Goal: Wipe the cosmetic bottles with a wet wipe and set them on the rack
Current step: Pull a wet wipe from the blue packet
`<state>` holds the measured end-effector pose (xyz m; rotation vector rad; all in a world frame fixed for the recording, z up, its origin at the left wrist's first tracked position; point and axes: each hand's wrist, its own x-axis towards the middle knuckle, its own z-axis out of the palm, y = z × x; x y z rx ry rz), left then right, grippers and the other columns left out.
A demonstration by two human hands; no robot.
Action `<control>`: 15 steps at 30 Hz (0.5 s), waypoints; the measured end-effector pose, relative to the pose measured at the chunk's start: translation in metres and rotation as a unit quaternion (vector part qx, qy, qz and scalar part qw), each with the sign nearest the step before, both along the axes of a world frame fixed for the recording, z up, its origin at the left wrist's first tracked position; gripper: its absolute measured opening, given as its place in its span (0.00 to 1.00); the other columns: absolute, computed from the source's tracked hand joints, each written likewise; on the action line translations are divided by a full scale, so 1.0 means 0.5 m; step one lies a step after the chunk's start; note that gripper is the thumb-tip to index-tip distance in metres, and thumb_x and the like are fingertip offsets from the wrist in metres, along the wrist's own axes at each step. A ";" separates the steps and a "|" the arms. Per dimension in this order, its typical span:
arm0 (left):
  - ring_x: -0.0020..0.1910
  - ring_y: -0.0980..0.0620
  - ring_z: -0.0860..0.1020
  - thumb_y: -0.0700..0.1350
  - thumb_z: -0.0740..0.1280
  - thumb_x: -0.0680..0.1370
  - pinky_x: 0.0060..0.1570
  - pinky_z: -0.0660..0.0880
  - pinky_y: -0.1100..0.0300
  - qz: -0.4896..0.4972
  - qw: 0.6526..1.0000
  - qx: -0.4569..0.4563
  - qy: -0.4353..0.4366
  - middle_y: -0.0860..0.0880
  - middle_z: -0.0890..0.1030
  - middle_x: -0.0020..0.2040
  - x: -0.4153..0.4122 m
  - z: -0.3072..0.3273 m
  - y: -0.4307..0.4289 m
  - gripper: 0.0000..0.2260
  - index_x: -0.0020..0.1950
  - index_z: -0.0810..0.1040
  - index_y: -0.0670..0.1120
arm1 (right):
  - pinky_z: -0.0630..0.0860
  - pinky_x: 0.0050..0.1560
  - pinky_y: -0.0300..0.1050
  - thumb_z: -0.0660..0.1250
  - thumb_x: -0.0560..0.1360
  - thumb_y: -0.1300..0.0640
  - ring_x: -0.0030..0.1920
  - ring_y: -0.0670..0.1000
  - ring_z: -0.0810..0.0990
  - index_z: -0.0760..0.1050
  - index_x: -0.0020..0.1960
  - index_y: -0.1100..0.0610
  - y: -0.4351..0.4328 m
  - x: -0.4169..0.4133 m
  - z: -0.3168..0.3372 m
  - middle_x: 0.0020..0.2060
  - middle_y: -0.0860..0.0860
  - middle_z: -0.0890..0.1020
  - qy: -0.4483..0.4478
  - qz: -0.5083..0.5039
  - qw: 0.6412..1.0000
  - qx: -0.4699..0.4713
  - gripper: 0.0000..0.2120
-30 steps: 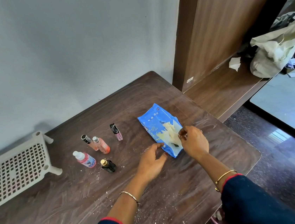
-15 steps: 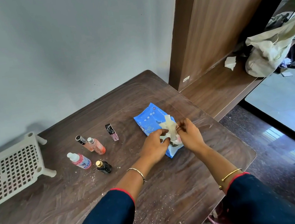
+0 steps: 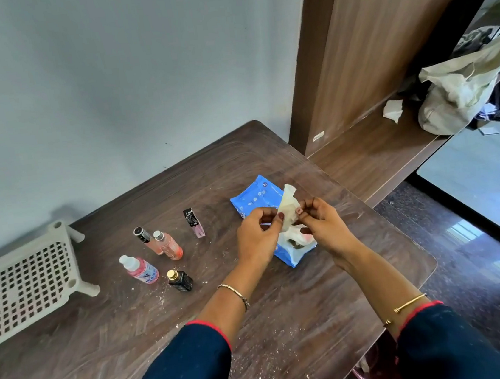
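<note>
Both hands hold a pale wet wipe [image 3: 288,210] up above the blue wipe pack [image 3: 254,196] on the dark wooden table [image 3: 289,325]. My left hand [image 3: 257,238] pinches its left edge and my right hand [image 3: 324,227] pinches its right edge. Several small cosmetic bottles lie left of the pack: a pink tube with a black cap [image 3: 196,223], a black-capped tube [image 3: 145,238], an orange bottle [image 3: 169,245], a pink bottle with a white cap [image 3: 141,270] and a black bottle with a gold cap [image 3: 179,281]. The white perforated rack [image 3: 19,284] stands at the table's left end.
White powder specks dot the table near its front edge. A wooden cabinet [image 3: 367,51] rises behind the table's right corner, with a lower shelf [image 3: 369,157] carrying a bundle of cloth [image 3: 464,87]. The grey wall runs along the back.
The wipe has come out of the pack and risen above it. My left hand left the pack's edge and joined my right hand on the wipe.
</note>
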<state>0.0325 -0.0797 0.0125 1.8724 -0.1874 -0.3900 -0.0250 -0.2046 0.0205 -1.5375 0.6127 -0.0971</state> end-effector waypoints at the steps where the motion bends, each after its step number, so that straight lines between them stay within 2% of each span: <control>1: 0.46 0.53 0.80 0.43 0.69 0.76 0.44 0.75 0.65 0.007 1.000 -0.017 0.018 0.51 0.82 0.46 0.001 0.006 0.008 0.01 0.47 0.78 0.48 | 0.75 0.38 0.37 0.62 0.79 0.60 0.45 0.51 0.79 0.73 0.51 0.59 0.006 0.000 0.005 0.49 0.59 0.82 -0.001 0.007 1.000 0.002 0.03; 4: 0.41 0.54 0.79 0.42 0.67 0.77 0.40 0.73 0.65 0.028 0.992 -0.089 0.087 0.50 0.81 0.42 -0.004 0.024 0.036 0.04 0.42 0.78 0.48 | 0.72 0.38 0.40 0.64 0.78 0.59 0.42 0.50 0.76 0.75 0.50 0.57 0.026 -0.002 0.023 0.45 0.55 0.80 0.001 0.016 1.000 -0.004 0.03; 6: 0.37 0.56 0.79 0.43 0.65 0.78 0.37 0.73 0.66 0.052 0.974 -0.157 0.153 0.50 0.82 0.39 -0.016 0.043 0.059 0.08 0.40 0.78 0.46 | 0.71 0.39 0.41 0.64 0.77 0.61 0.39 0.49 0.74 0.76 0.47 0.57 0.041 -0.003 0.041 0.41 0.52 0.79 -0.007 0.026 1.000 0.005 0.02; 8: 0.39 0.53 0.81 0.44 0.64 0.79 0.43 0.75 0.59 0.071 0.953 -0.214 0.202 0.48 0.83 0.41 -0.024 0.050 0.084 0.09 0.39 0.77 0.46 | 0.72 0.40 0.40 0.64 0.76 0.64 0.38 0.48 0.75 0.77 0.45 0.58 0.056 -0.004 0.059 0.39 0.51 0.79 -0.014 0.054 0.998 0.023 0.04; 9: 0.40 0.52 0.82 0.44 0.65 0.79 0.44 0.75 0.57 0.076 0.945 -0.233 0.218 0.47 0.84 0.42 -0.029 0.051 0.098 0.07 0.41 0.76 0.46 | 0.73 0.40 0.38 0.63 0.76 0.64 0.38 0.47 0.76 0.77 0.45 0.58 0.066 -0.005 0.069 0.38 0.51 0.79 -0.016 0.072 0.997 0.033 0.05; 11: 0.39 0.54 0.82 0.44 0.65 0.78 0.43 0.74 0.59 0.071 0.930 -0.266 0.243 0.48 0.84 0.43 -0.041 0.055 0.129 0.03 0.49 0.76 0.45 | 0.73 0.36 0.34 0.62 0.76 0.65 0.37 0.47 0.77 0.76 0.44 0.58 0.086 -0.006 0.085 0.37 0.52 0.80 -0.021 0.108 0.993 0.046 0.06; 13: 0.41 0.53 0.82 0.43 0.66 0.77 0.45 0.74 0.58 0.061 0.916 -0.303 0.258 0.48 0.84 0.45 -0.052 0.060 0.157 0.09 0.57 0.76 0.44 | 0.74 0.38 0.35 0.62 0.77 0.64 0.38 0.47 0.78 0.76 0.45 0.58 0.108 -0.006 0.095 0.39 0.53 0.81 -0.026 0.131 0.989 0.061 0.05; 15: 0.42 0.53 0.82 0.42 0.69 0.74 0.46 0.75 0.57 0.068 0.905 -0.339 0.248 0.47 0.84 0.47 -0.063 0.065 0.186 0.14 0.59 0.77 0.44 | 0.75 0.38 0.36 0.62 0.77 0.64 0.37 0.46 0.78 0.76 0.46 0.60 0.131 -0.005 0.099 0.37 0.52 0.80 -0.027 0.142 0.986 0.078 0.05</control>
